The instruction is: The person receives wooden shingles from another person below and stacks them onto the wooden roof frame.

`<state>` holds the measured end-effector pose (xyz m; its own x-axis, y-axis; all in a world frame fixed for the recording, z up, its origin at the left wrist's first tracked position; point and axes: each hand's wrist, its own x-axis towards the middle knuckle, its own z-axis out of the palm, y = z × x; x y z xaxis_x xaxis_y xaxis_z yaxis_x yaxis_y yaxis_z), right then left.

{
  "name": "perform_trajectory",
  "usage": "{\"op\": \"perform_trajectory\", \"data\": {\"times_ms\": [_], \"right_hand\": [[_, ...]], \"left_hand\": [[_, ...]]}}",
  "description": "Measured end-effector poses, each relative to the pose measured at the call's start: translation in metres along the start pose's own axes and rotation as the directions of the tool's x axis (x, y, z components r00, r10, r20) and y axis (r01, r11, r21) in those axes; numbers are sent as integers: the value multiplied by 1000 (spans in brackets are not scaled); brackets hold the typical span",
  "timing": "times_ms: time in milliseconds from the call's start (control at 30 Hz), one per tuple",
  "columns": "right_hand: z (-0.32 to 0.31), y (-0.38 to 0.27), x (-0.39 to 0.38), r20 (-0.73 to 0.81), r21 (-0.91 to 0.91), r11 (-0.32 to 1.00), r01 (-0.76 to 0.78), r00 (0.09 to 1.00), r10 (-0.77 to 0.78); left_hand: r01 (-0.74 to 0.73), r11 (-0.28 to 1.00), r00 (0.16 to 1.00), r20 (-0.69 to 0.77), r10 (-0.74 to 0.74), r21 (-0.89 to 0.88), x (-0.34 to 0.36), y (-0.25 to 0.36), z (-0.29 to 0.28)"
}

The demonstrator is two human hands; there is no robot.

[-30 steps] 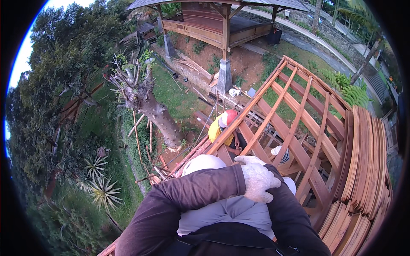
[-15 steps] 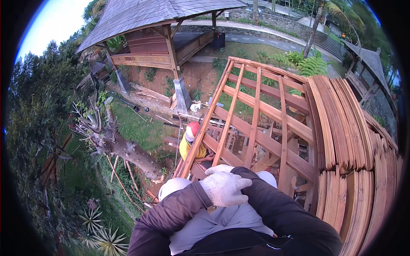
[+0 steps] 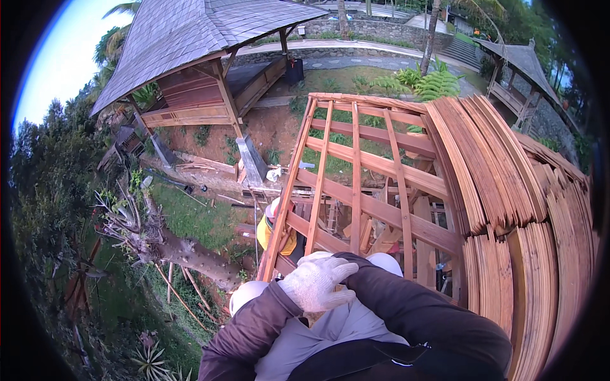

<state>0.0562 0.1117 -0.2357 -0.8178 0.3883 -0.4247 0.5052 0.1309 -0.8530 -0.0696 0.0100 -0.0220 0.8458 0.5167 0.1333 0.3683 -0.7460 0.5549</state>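
Loosely curled and empty, the left hand (image 3: 321, 283) touches the right sleeve (image 3: 406, 292) above the gray pants (image 3: 333, 330). The right hand (image 3: 314, 256) is mostly hidden, so its grip cannot be told. Wooden beams (image 3: 376, 207) stand just ahead.

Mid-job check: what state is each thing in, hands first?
Left hand: gloved, thumb and finger spread, against the right sleeve.
Right hand: gloved, mostly hidden; grip unclear.
Roof frame: assembled, its gaps open.
Wooden boards: layered in overlapping rows.
Tree: cut back, mostly bare.
Pavilion: roofed, open-sided.
Co-worker's helmet: worn.
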Motion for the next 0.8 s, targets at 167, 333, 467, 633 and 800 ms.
{"op": "perform_trajectory", "data": {"times_ms": [167,333,467,633,800], "right_hand": [[-2,-7,-7,-47,-74,997,33,998,-36],[-8,-19,-18,-124,-169,983,67,988,-89],[-23,-25,-49,-267,-343,931,126,937,-225],[-100,-51,-131,-763,-384,874,-297,635,-119],[-167,-77,-290,-947,-306,531,-790,195,-255]], "left_hand": [[25,998,997,-69,-20,63,-3,-3,3],[160,978,986,-68,-153,130,5,-9,-5],[191,969,981,-59,-184,159,37,-40,-14],[259,951,937,-284,-205,169,92,-76,-51],[423,902,884,-260,-390,85,89,-152,-24]]}}
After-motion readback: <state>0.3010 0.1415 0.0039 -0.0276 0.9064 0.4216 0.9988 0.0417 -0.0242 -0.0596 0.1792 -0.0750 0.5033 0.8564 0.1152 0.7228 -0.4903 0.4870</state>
